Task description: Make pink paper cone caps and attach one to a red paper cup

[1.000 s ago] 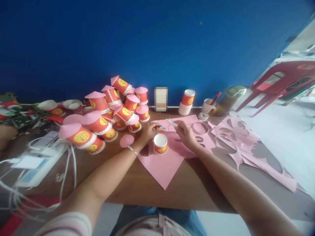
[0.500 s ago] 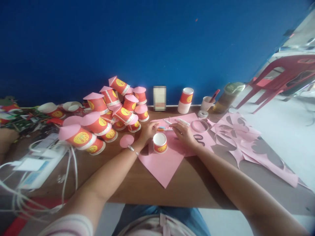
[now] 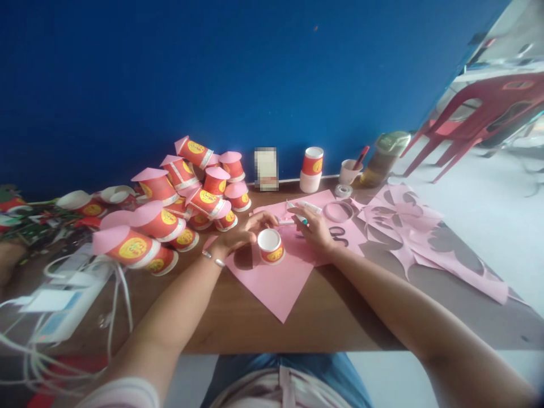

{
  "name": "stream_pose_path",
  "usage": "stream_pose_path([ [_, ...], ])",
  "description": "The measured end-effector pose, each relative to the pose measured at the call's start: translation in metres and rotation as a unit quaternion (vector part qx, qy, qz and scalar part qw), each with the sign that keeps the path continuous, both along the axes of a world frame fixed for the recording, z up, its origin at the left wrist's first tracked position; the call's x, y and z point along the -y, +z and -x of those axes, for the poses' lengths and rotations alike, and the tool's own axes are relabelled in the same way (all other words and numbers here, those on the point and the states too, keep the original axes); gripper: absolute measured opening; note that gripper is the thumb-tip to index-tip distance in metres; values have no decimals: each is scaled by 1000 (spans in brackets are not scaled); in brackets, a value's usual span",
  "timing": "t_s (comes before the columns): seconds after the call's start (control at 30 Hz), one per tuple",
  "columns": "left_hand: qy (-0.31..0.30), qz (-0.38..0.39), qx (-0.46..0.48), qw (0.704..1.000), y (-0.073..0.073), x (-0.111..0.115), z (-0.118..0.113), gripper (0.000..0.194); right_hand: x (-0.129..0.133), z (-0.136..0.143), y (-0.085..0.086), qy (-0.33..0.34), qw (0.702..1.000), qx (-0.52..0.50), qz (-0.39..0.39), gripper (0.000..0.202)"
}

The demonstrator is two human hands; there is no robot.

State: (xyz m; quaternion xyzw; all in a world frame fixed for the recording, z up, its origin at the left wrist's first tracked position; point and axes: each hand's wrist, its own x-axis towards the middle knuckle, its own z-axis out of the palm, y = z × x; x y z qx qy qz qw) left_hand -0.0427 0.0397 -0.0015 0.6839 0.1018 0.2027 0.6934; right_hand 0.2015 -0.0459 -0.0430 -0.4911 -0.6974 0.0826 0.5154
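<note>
A brown table (image 3: pixel 238 323) bears pink paper (image 3: pixel 280 283), cone-topped red cups (image 3: pixel 136 247); a power strip, apparently (image 3: pixel 63 317).

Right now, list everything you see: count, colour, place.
Cone-topped paper cups: over ten, red-pink, left.
Tipped paper cups: several, red-white, left rear.
Open paper cup: one, red-white, centre.
Stacked paper cups: two, red above white, rear.
Tool-holding cup: one, white, rear right.
Tape roll: one, whitish, beside it.
Lidded jar: one, yellow-green, rear right.
Paper sheets: overlapping, pink, centre.
Paper scraps: several, pink, right.
Power strip: one, white, left.
Plastic chair: one, red, far right.
Wooden table: one, brown, below.
Wall: one, blue, behind.
Pens: count unclear, white-teal, near right hand.
Hands: left, right, bare, centre.
</note>
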Motion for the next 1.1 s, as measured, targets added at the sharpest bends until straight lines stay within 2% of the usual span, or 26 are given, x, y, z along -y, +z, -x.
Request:
stream_pose_path([
  [0.13, -35, -80, -123, 989, 14, 5, 2, 82, -2, -1, -2, 7, 999, 28, -14, 29],
  [0.2, -16, -110, -173, 979, 15, 9, -1, 78, -1, -1, -1, 9, 999, 28, -13, 29],
  [0.27, 25, -103, -185, 977, 11, 12, -4, 69, 1, -1, 2, 13, 1000, 23, -7, 30],
  [0.33, 69, -43, -148, 986, 3, 15, -9, 62, 3, -1, 6, 15, 1000, 13, -1, 29],
  [0.4, 107, 37, -71, 991, -6, 17, -13, 60, 4, -1, 8, 12, 1000, 2, 1, 28],
  [0.5, 137, 144, 26, 980, -15, 19, -18, 63, 5, 0, 9, -2, 1000, -19, -12, 23],
  [0.6, 152, 211, 60, 964, -16, 18, -21, 59, 6, 1, 9, -24, 999, -29, -39, 16],
  [0.73, 165, 259, 74, 949, -17, 16, -22, 50, 12, 4, 12, -11, 996, 21, -86, 13],
  [0.87, 197, 289, 108, 931, -19, 13, -24, 50, 18, 7, 16, 19, 988, 90, -122, 33],
  [1.0, 204, 301, 124, 923, -22, 11, -25, 49, 25, 14, 24, 48, 987, 75, -134, 47],
  [1.1, 207, 294, 121, 925, -24, 10, -26, 48, 33, 24, 31, 79, 988, 50, -121, 40],
])
